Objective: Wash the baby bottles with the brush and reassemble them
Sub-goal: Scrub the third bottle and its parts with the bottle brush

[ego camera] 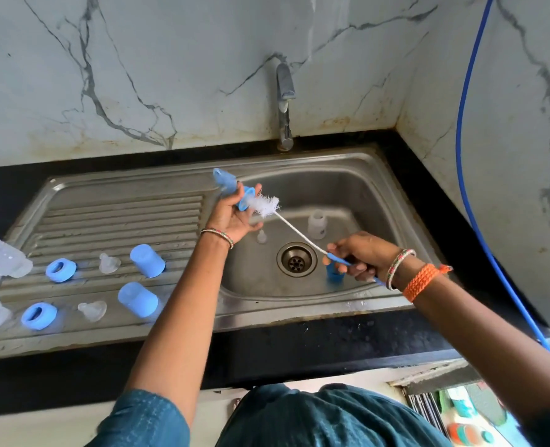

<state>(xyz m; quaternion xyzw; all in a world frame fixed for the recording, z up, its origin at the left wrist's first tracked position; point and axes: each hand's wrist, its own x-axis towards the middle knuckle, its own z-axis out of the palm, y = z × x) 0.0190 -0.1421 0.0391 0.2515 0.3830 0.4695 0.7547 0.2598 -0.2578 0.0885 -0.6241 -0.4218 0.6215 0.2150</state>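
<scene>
steel sink (357,175) | black counter (331,337) | marble-look wall (170,59) | tap (284,101)

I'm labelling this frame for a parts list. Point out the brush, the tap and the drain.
brush (267,206), head view, on the white bristles.
tap (284,104), head view, on its upright metal body.
drain (296,260), head view, on the strainer's middle.
</scene>
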